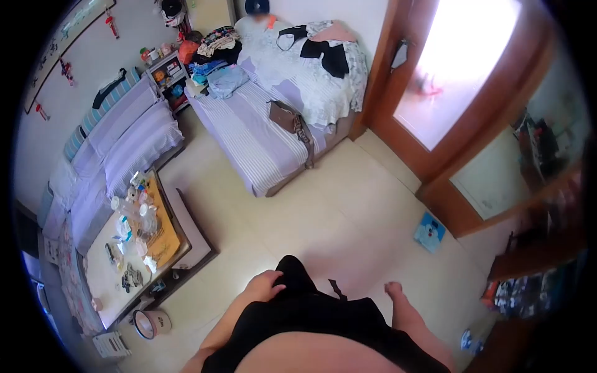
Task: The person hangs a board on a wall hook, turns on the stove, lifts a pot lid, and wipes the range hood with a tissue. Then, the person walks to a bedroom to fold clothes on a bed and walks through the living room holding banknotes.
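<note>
My left hand (264, 286) is closed on the black shorts (323, 314), its fingers bent over the fabric and its thumb apart below. There the cloth bulges forward into a rounded fold. A dark strap (337, 289) hangs loose from the front of the shorts. To the right of the shorts, my right hand (394, 290) is held out over the floor, away from the cloth. It shows small and edge-on, so its fingers cannot be made out. Nothing is visible in it.
At left, a table (99, 304) carries bottles and small items beside a sofa (140, 140); a bin (152, 323) stands below. Ahead is a bed (233, 140) with clothes and a brown bag (284, 117). A blue scale-like square (429, 232) lies near the wooden door (379, 102).
</note>
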Available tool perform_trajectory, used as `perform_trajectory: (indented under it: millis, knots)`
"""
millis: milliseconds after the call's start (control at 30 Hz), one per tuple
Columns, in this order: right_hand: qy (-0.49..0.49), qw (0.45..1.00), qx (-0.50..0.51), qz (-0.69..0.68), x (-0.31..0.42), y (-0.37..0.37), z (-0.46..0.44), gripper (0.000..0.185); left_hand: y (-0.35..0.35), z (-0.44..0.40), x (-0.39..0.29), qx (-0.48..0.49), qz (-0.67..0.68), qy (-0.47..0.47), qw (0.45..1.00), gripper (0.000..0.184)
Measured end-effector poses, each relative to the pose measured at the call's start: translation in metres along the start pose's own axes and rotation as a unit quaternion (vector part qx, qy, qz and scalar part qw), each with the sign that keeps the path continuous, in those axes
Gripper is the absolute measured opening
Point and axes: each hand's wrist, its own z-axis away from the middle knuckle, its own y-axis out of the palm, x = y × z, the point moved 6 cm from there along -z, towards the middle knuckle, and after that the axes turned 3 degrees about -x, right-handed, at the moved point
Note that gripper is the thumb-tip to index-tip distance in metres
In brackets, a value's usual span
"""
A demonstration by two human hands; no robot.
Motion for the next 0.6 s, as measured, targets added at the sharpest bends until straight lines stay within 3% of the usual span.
perform_trajectory:
  millis: [33, 67, 133, 200, 267, 333, 433, 500, 600]
  knots:
    - [0.044, 0.997, 0.025, -0.067, 0.02, -0.006, -0.053, 0.03, -0.004, -0.017, 0.019, 0.011, -0.005, -0.026, 1.0, 0.045]
    - [0.007, 0.998, 0.009, -0.063, 0.061, -0.027, -0.099, 0.027, -0.007, -0.038, 0.042, 0.023, -0.011, -0.051, 0.998, 0.045]
    - [0.01, 0.982, -0.024, -0.189, 0.118, -0.024, -0.189, 0.024, -0.013, -0.076, 0.087, 0.065, -0.014, -0.076, 0.995, 0.046]
    - [0.048, 0.933, -0.02, -0.356, 0.241, -0.085, -0.201, 0.023, -0.032, -0.14, 0.121, 0.105, -0.01, -0.068, 0.992, 0.046]
    - [-0.006, 0.932, 0.019, -0.363, 0.312, -0.082, -0.232, 0.022, -0.117, -0.187, 0.081, 0.059, -0.039, -0.091, 0.993, 0.042]
    - [-0.204, 0.97, -0.002, -0.131, 0.396, -0.117, -0.245, 0.019, -0.165, -0.249, 0.084, -0.046, -0.05, 0.009, 0.998, 0.041]
    - [-0.284, 0.938, -0.102, -0.171, 0.471, -0.17, -0.324, 0.017, -0.259, -0.357, 0.069, -0.08, -0.101, -0.001, 0.992, 0.041]
    - [-0.275, 0.934, -0.119, -0.197, 0.501, -0.212, -0.395, 0.016, -0.289, -0.41, 0.062, -0.095, -0.104, 0.003, 0.99, 0.041]
    - [-0.311, 0.921, -0.209, -0.11, 0.565, -0.285, -0.509, 0.02, -0.309, -0.477, 0.06, -0.102, -0.088, -0.034, 0.99, 0.041]
